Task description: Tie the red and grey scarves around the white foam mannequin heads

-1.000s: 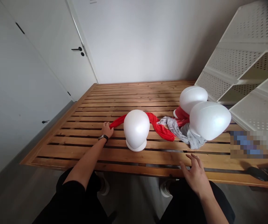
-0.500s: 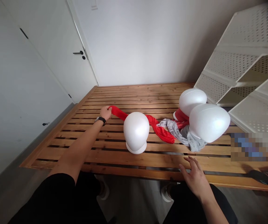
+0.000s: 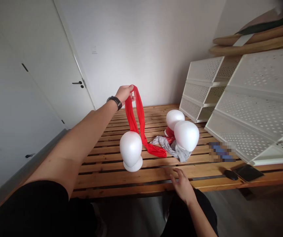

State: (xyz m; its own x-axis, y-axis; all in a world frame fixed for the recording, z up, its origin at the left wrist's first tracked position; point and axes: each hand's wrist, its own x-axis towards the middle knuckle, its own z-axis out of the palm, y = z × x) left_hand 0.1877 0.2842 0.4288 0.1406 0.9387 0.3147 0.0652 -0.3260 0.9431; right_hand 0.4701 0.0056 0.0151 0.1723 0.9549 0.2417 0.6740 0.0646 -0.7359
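Observation:
My left hand [image 3: 123, 93] is raised high above the table, shut on a long red cloth [image 3: 134, 115] that hangs in a loop. The cloth's lower end trails down behind a white foam mannequin head [image 3: 130, 148] and onto the wooden slatted table [image 3: 131, 174]. Further right, two more foam heads [image 3: 173, 119] [image 3: 186, 135] stand close together over a crumpled grey cloth [image 3: 167, 146] and a red fabric [image 3: 169, 132]. My right hand [image 3: 181, 186] rests open at the table's front edge, holding nothing.
White perforated shelf units [image 3: 259, 108] stand at the right, partly over the table. A black mouse [image 3: 230, 174] and a phone [image 3: 248, 172] lie near the front right edge. A pixelated patch [image 3: 222, 152] hides something there. A white door [image 3: 45, 65] stands to the left.
My left hand has lifted the red cloth's end off the table and up high. The view has swung and drawn back, so the table looks smaller. My right hand remains open near the edge.

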